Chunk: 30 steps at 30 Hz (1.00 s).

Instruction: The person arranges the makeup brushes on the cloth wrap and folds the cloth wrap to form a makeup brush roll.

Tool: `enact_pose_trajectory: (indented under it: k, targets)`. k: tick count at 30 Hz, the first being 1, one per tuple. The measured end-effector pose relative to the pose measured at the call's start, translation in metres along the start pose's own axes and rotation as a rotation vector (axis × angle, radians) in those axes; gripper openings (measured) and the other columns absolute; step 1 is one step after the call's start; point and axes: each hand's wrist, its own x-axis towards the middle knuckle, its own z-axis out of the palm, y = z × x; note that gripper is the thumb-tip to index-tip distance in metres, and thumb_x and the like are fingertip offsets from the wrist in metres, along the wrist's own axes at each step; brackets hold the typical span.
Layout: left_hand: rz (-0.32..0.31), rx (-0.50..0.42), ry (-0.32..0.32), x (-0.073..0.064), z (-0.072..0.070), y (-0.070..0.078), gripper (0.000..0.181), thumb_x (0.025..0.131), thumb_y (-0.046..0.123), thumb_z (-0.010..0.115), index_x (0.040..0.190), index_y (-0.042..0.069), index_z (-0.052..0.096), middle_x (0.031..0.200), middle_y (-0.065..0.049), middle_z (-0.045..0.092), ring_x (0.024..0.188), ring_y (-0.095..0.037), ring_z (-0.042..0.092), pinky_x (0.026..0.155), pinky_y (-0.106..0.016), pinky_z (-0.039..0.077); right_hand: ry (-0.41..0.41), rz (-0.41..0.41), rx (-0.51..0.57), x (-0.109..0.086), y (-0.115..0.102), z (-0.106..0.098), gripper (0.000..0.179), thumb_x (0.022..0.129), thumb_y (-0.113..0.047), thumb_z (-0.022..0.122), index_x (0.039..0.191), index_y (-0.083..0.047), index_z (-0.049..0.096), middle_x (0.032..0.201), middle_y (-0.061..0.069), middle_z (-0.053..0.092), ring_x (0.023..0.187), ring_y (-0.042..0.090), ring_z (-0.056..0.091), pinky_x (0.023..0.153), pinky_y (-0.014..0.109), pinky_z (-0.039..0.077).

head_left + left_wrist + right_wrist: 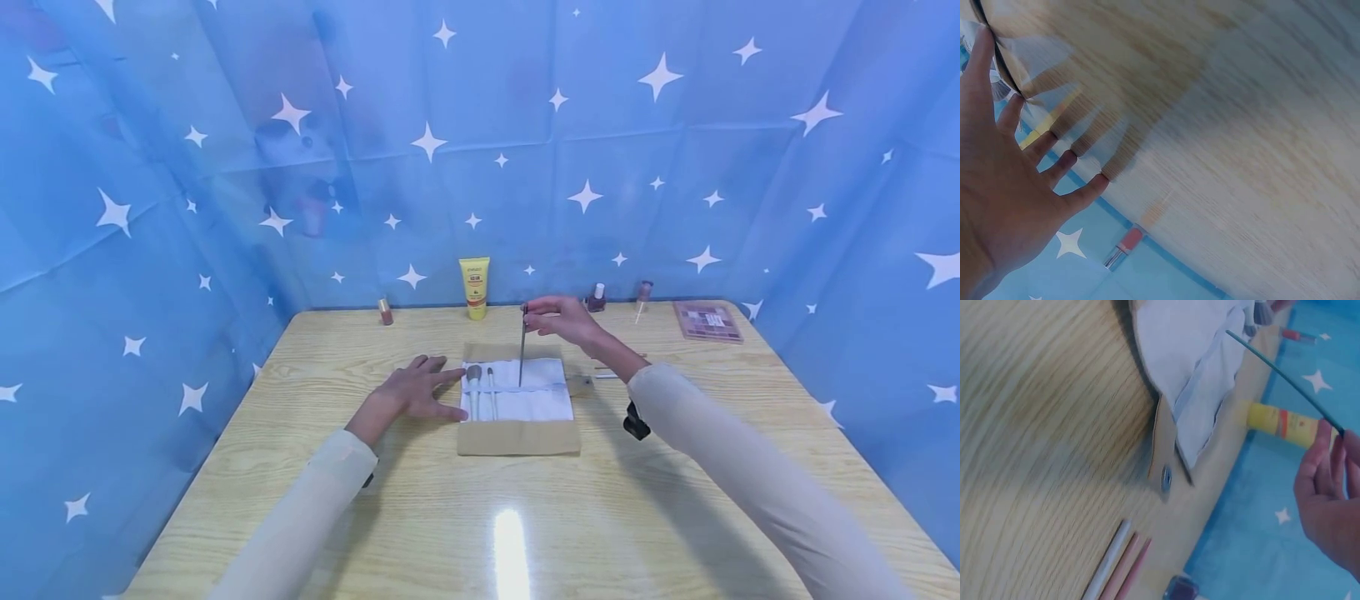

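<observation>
A tan brush roll with a white lining lies unfolded on the table. Its left pocket holds a large fluffy makeup brush and a slimmer makeup brush, heads up. My left hand has its fingers spread, with the thumb and index finger touching the roll's left edge. Above the roll, my right hand pinches the top end of a thin dark stick. The stick stands nearly upright, its lower tip at the pocket's edge. Which kind of tool it is, I cannot tell.
Along the back stand a lipstick-like tube, a yellow squeeze tube, a dark nail polish bottle and a slim cosmetic tube. A makeup palette lies far right. Right of the roll are a white stick and two pinkish ones.
</observation>
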Motion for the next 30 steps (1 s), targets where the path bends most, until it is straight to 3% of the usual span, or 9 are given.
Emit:
enact_pose_trajectory:
  k: [3, 8, 18, 30]
  targets:
    - [0.004, 0.001, 0.006, 0.0, -0.001, 0.001, 0.094, 0.082, 0.087, 0.057, 0.162, 0.044, 0.032, 0.173, -0.005, 0.02, 0.159, -0.036, 0.013, 0.12, -0.069, 0.023, 0.003, -0.015, 0.019, 0.003, 0.001, 0.006, 0.037, 0.102, -0.011, 0.068, 0.135, 0.006, 0.063, 0.129, 0.028, 0.067, 0.108, 0.035, 0.072, 0.102, 0.058, 0.052]
    - [0.0, 0.01, -0.002, 0.001, -0.002, 0.001, 0.095, 0.082, 0.088, 0.056, 0.162, 0.045, 0.031, 0.173, -0.005, 0.02, 0.159, -0.036, 0.012, 0.121, -0.067, 0.023, 0.008, -0.013, -0.004, 0.006, 0.003, 0.012, 0.038, 0.102, -0.013, 0.068, 0.135, 0.006, 0.063, 0.127, 0.026, 0.068, 0.105, 0.031, 0.073, 0.1, 0.056, 0.054]
    - [-0.005, 0.023, -0.007, 0.001, -0.001, 0.001, 0.095, 0.082, 0.087, 0.056, 0.163, 0.045, 0.029, 0.173, -0.004, 0.02, 0.159, -0.035, 0.013, 0.121, -0.065, 0.024, -0.005, 0.049, 0.012, 0.01, 0.014, 0.023, 0.04, 0.102, -0.014, 0.068, 0.137, 0.005, 0.062, 0.127, 0.025, 0.069, 0.1, 0.022, 0.075, 0.102, 0.06, 0.051]
    - [0.003, 0.011, -0.004, -0.002, -0.003, 0.002, 0.093, 0.084, 0.085, 0.058, 0.163, 0.042, 0.032, 0.173, -0.006, 0.021, 0.159, -0.037, 0.014, 0.12, -0.068, 0.024, -0.019, 0.18, 0.001, 0.004, 0.028, 0.035, 0.041, 0.102, -0.017, 0.069, 0.138, 0.001, 0.063, 0.127, 0.02, 0.07, 0.103, 0.02, 0.072, 0.097, 0.042, 0.058]
